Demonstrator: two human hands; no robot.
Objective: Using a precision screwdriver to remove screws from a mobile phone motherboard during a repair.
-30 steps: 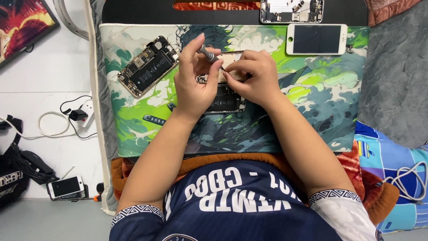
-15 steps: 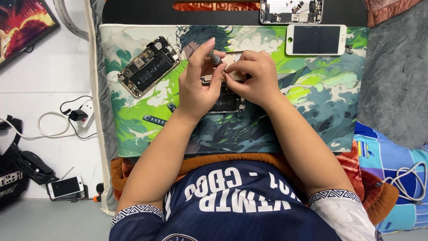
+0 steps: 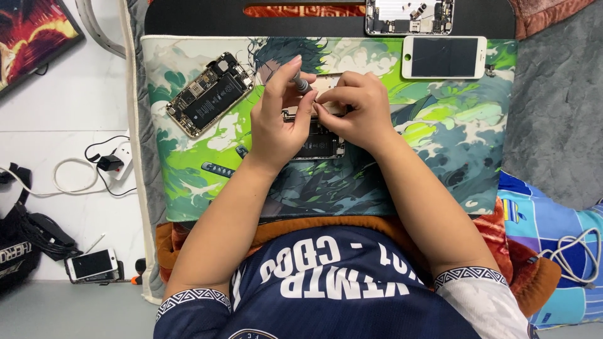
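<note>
My left hand [image 3: 279, 119] grips a small grey screwdriver [image 3: 301, 83], its tip pointing down into an opened phone body [image 3: 317, 144] that lies on the green illustrated mat [image 3: 440, 157]. My right hand [image 3: 355, 107] rests on the top end of that phone, fingers pinched together at the spot where the screwdriver meets it. Both hands cover most of the phone, and whatever the right fingers pinch is hidden.
A second opened phone [image 3: 210, 94] lies at the mat's upper left. A white phone screen [image 3: 445, 56] sits at the upper right, with another bare phone frame [image 3: 409, 16] above it on a black board. A charger and cables [image 3: 110, 163] and a small phone [image 3: 92, 265] lie on the floor at left.
My left hand has shifted slightly, turning the screwdriver between its fingers. My right hand has stayed put on the phone.
</note>
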